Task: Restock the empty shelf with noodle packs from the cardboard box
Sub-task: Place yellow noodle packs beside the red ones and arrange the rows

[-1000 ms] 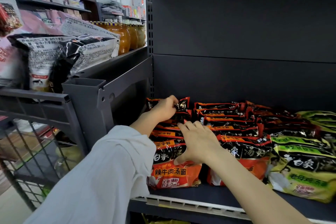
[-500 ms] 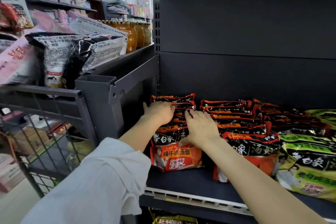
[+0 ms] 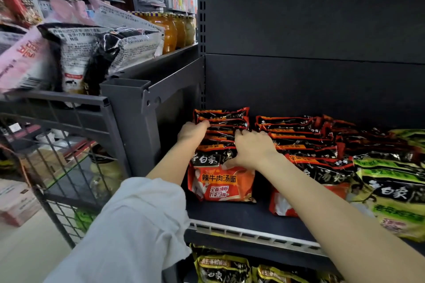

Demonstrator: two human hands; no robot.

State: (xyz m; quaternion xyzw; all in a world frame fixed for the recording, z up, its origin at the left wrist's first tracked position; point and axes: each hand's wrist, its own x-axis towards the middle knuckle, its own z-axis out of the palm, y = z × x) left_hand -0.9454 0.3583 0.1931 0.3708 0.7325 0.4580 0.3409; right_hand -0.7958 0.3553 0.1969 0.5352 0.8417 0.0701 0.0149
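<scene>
A row of red-and-black noodle packs [image 3: 222, 181] lies overlapping on the dark shelf [image 3: 241, 216], leftmost of the rows. My left hand [image 3: 192, 131] rests on the left side of this row near the back, fingers bent over the packs' edges. My right hand [image 3: 250, 149] lies on top of the row's right side, fingers spread forward and thumb on the front pack. To the right sit a second red row [image 3: 305, 145] and a green-yellow row [image 3: 395, 193]. The cardboard box is out of sight.
The shelf's dark back panel [image 3: 310, 80] rises behind the packs. On the left stands a grey wire rack [image 3: 69, 103] with large snack bags [image 3: 76, 53] and orange jars [image 3: 170, 32]. Green noodle packs [image 3: 220, 269] lie on the shelf below.
The leftmost row has slid toward the back of the shelf under both hands, which moved with it. The camera has come closer and shifted left.
</scene>
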